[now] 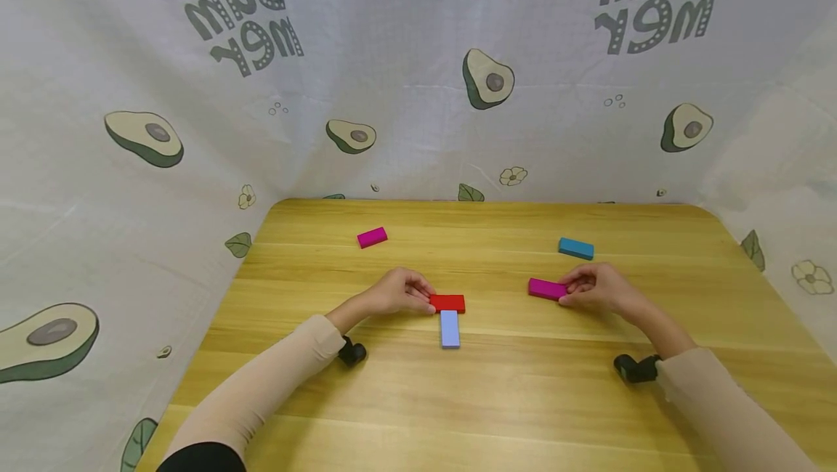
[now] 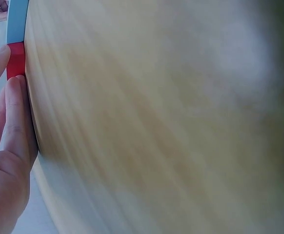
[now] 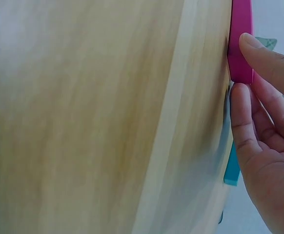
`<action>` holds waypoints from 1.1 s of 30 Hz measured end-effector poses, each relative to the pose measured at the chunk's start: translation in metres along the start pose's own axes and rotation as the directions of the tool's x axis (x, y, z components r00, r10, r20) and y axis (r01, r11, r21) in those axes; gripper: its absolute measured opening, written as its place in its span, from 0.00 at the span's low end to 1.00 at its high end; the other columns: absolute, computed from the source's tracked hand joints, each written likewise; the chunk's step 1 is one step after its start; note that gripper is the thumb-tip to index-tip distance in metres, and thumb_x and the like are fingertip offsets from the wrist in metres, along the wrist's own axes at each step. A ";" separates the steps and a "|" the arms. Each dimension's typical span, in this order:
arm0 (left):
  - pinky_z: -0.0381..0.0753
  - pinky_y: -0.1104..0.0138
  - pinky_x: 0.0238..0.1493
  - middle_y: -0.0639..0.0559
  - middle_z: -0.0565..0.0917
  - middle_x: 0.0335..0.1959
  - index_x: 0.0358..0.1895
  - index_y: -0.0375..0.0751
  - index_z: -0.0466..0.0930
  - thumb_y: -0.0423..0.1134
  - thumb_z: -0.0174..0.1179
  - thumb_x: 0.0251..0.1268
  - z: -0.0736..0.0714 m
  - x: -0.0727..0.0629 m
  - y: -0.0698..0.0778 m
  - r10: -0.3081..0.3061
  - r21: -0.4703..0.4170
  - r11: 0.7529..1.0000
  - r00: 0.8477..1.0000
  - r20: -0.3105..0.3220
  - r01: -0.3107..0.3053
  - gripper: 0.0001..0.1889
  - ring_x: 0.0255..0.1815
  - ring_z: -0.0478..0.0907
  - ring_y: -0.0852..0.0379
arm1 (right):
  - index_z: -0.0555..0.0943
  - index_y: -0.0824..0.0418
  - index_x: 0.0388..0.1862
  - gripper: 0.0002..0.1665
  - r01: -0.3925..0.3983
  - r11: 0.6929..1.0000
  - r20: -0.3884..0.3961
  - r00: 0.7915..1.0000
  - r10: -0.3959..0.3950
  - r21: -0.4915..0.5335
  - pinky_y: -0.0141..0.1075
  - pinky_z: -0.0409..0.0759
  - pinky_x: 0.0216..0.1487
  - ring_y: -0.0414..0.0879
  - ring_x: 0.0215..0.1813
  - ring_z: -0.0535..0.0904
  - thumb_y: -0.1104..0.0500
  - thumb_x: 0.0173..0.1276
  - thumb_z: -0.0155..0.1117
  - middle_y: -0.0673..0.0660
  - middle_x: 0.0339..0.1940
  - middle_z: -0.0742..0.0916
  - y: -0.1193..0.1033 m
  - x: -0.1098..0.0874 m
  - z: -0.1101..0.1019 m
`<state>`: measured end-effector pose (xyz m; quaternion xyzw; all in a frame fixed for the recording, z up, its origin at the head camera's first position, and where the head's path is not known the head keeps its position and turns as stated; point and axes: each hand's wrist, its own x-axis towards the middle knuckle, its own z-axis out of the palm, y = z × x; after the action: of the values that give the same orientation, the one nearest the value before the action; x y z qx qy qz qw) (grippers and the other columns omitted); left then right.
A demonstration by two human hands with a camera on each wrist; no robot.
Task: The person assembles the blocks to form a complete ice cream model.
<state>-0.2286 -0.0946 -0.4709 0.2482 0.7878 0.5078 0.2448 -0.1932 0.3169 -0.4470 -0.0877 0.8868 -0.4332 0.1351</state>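
Placement of small coloured blocks on the yellow wood-grained bench (image 1: 523, 399) appears to be the step in hand, a T-shaped joint being steadied while another piece is gripped to its right. The red rectangular block (image 1: 447, 303), of a material that cannot be told, lies crosswise about midway between the bench's side edges; against its near side the pale blue oblong block (image 1: 450, 330) is set endwise, the two touching. By the left hand (image 1: 395, 290) the red block is pinched at its left end, between thumb and fingertips. By the right hand (image 1: 598, 287) the magenta oblong block (image 1: 546, 288) is pinched at its right end; it lies well apart from the joint, toward the bench's right edge. Whether its full weight is borne by the bench cannot be told.

For the next move, a low, level approach of the gripped magenta block toward the joint would probably be called for, with the red block held firm so that the joint is not nudged askew.

Both forearms are reached inward and away from the body, the wrists carried low, the palms turned roughly toward each other. Nearer the bench's far edge, a second magenta block (image 1: 373, 237) is seen toward the far left corner, and a teal-blue oblong block (image 1: 576, 248) toward the far right corner, just beyond the right hand.
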 end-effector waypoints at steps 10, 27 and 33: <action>0.85 0.68 0.46 0.47 0.86 0.40 0.45 0.28 0.83 0.28 0.72 0.57 0.000 0.001 0.002 -0.004 0.003 1.000 1.000 0.002 0.004 0.14 0.40 0.85 0.57 | 0.82 0.75 0.48 0.24 -0.010 1.000 -0.016 1.000 0.010 -0.017 0.29 0.81 0.36 0.44 0.35 0.80 0.60 0.60 0.78 0.59 0.37 0.86 -0.002 0.006 0.004; 0.85 0.68 0.46 0.46 0.86 0.41 0.46 0.28 0.83 0.29 0.72 0.58 0.000 0.000 0.002 -0.007 0.002 1.000 1.000 0.002 0.007 0.14 0.40 0.85 0.57 | 0.83 0.74 0.48 0.22 0.010 1.000 -0.005 1.000 -0.010 0.000 0.29 0.81 0.37 0.47 0.36 0.80 0.61 0.60 0.77 0.59 0.36 0.86 -0.009 0.015 0.013; 0.85 0.68 0.46 0.46 0.86 0.41 0.46 0.28 0.83 0.29 0.72 0.58 0.000 -0.001 0.003 -0.010 0.003 1.000 1.000 0.002 0.010 0.14 0.41 0.85 0.57 | 0.83 0.74 0.48 0.22 0.014 1.000 0.016 1.000 -0.014 0.017 0.30 0.81 0.36 0.46 0.36 0.79 0.62 0.60 0.77 0.59 0.36 0.86 -0.009 0.017 0.013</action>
<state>-0.2276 -0.0941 -0.4677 0.2450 0.7896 0.5052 0.2476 -0.2050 0.2967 -0.4500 -0.0963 0.8813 -0.4408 0.1402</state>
